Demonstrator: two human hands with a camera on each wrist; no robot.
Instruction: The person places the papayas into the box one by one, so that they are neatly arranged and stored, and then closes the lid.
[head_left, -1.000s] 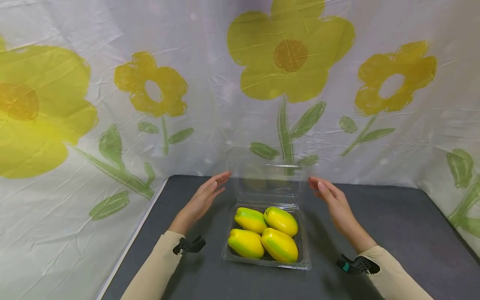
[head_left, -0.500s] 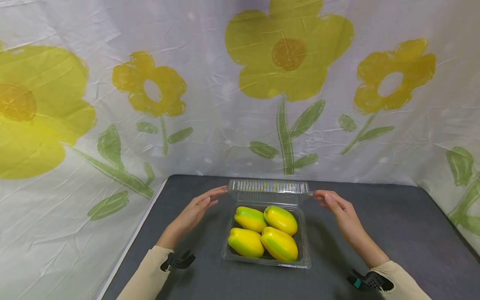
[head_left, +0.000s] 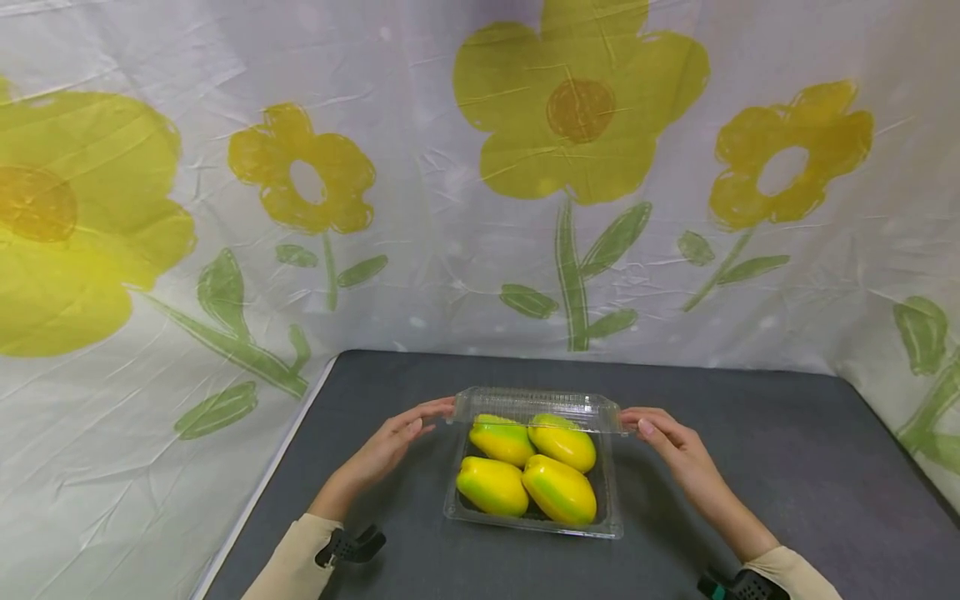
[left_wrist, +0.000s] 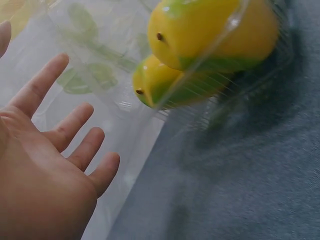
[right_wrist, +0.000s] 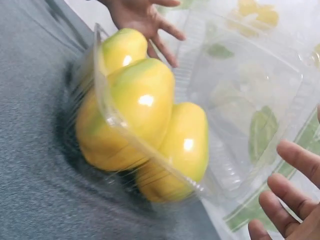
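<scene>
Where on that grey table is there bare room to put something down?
Bare grey table runs from the right hand to the flowered cloth. A narrower strip lies between the left hand and the table's left edge, and another behind the clear box. It is crowded in the middle: both hands flank the lid over four yellow fruits.

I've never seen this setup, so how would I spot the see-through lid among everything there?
On the dark grey table sits a clear plastic box holding four yellow-green fruits. The lid is the ribbed clear flap hinged at its far edge, tilted over the fruits between the left hand and right hand.
</scene>
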